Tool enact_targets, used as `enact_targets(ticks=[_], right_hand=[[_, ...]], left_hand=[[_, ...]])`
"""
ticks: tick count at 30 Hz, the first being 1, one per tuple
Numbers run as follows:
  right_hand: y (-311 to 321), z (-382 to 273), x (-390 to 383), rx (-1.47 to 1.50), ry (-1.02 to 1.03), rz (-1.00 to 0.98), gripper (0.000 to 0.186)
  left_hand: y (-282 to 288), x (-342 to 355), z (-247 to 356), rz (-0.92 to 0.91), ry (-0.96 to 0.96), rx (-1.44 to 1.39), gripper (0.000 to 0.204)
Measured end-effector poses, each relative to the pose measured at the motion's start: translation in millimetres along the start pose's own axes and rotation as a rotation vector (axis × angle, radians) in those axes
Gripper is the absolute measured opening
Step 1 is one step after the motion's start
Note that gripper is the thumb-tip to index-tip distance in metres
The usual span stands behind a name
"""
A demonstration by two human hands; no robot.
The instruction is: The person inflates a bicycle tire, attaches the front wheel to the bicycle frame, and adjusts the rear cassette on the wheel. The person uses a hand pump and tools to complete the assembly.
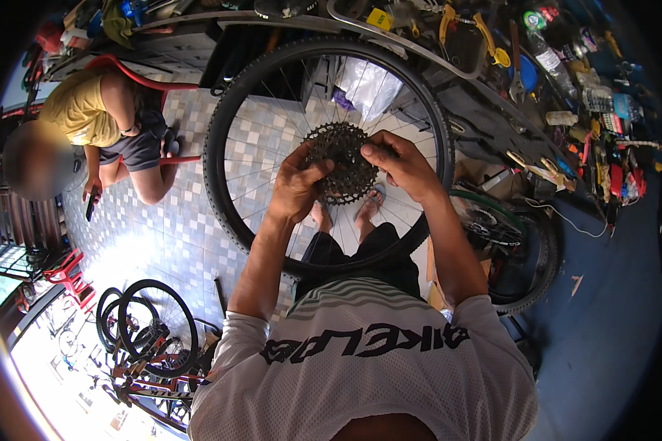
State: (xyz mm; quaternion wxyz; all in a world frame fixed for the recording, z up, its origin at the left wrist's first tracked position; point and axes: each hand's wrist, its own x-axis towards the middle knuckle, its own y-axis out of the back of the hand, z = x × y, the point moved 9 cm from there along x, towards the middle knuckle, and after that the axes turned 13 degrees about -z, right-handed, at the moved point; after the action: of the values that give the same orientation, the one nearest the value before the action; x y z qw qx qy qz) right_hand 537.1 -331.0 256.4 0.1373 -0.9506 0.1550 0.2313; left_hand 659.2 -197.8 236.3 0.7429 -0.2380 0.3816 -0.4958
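A bicycle wheel [224, 103] with a black tyre and thin spokes is held level in front of my torso, above my sandalled feet. At its centre is a dark multi-ring cassette [338, 173]. My left hand [298, 184] grips the left side of this cassette, thumb on the rings and fingers curled round the edge. My right hand [397, 165] holds its upper right part, with the thumb resting on the sprockets and the fingers partly hidden. The middle of the hub is mostly covered by the rings.
A seated person [88, 110] holds a phone at left. A cluttered workbench [463, 44] runs along the top and right, with tools and bottles. Bicycle wheels [154, 290] and frames stand lower left; another tyre [537, 279] lies at right. A red chair [66, 272] stands far left.
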Motion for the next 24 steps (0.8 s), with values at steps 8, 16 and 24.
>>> enact_targets(ticks=[8, 16, 24], right_hand=[[-6, -22, -6, 0.000, 0.089, 0.022, 0.026], [-2, -20, -10, -0.107, 0.123, 0.092, 0.029], [9, 80, 16, -0.044, 0.037, 0.099, 0.028]], left_hand=[[-21, -1, 22, -0.070, 0.009, 0.102, 0.051], [-16, 8, 35, -0.088, 0.067, 0.307, 0.056], [32, 30, 11, -0.055, 0.124, 0.748, 0.052]])
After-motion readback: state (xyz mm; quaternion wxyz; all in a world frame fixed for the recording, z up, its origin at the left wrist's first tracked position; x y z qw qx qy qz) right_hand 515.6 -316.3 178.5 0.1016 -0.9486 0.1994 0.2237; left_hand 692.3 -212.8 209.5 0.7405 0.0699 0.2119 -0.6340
